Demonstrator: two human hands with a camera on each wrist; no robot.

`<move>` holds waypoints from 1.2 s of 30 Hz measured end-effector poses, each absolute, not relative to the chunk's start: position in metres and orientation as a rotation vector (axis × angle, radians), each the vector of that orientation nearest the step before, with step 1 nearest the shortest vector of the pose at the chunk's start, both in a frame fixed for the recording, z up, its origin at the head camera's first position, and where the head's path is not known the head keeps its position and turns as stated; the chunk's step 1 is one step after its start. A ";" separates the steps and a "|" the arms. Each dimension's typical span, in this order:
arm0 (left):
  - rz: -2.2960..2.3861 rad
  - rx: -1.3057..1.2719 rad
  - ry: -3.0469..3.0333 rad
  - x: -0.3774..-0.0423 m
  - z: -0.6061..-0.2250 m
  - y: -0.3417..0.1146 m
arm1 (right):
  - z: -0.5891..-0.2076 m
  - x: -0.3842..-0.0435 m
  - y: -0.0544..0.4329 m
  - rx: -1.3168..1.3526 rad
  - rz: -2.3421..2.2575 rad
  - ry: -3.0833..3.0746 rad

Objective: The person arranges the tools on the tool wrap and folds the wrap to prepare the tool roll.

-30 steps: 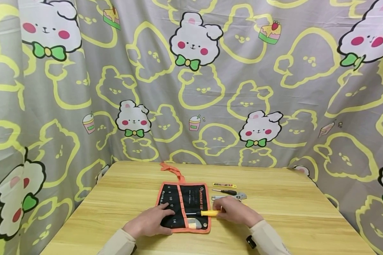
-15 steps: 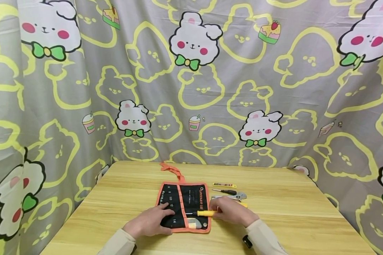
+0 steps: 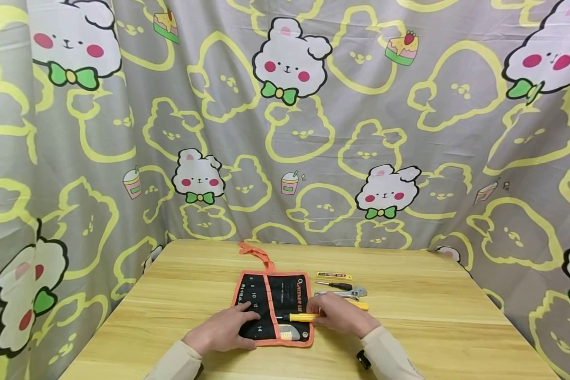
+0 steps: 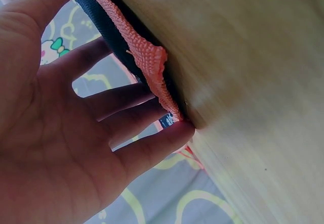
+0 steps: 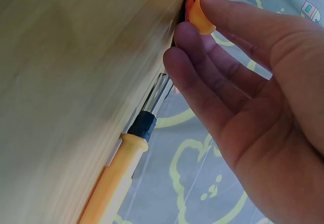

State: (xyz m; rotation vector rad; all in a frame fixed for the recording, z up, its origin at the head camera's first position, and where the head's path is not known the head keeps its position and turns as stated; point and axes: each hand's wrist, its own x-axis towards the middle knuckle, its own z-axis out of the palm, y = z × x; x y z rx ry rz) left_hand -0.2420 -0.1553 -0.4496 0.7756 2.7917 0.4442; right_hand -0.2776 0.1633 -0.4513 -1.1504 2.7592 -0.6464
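Note:
A black tool pouch (image 3: 287, 293) with orange edging lies unrolled on the table. My left hand (image 3: 225, 330) rests on its left part, fingers extended over the numbered pockets; the left wrist view shows the fingertips at the orange edging (image 4: 147, 57). Between thumb and fingers, my right hand (image 3: 339, 316) pinches the end of a screwdriver's yellow handle (image 3: 301, 317). The screwdriver points left, its tip hidden in a pocket at the middle orange band. Below it, a grey-and-yellow utility knife (image 3: 290, 332) sits partly in the pouch.
Right of the pouch lie a yellow blade case (image 3: 334, 276), a small black-handled screwdriver (image 3: 340, 286) and an adjustable wrench (image 3: 356, 292). Another yellow-handled tool (image 5: 121, 168) lies beside my right hand. An orange strap (image 3: 258, 253) trails behind the pouch. Patterned curtains (image 3: 313, 132) enclose the table.
My right hand has moved left, sliding the screwdriver further into the pocket. More of the second yellow handle shows behind it. The left hand and pouch have stayed put.

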 end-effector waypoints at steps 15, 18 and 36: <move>0.443 0.785 2.791 -0.243 -0.450 -0.155 | -0.452 -0.279 0.157 -1.159 -0.619 2.759; 0.454 0.787 2.793 -0.242 -0.450 -0.155 | -0.452 -0.279 0.154 -1.148 -0.622 2.756; 0.453 0.763 2.791 -0.243 -0.450 -0.156 | -0.454 -0.279 0.145 -1.190 -0.614 2.745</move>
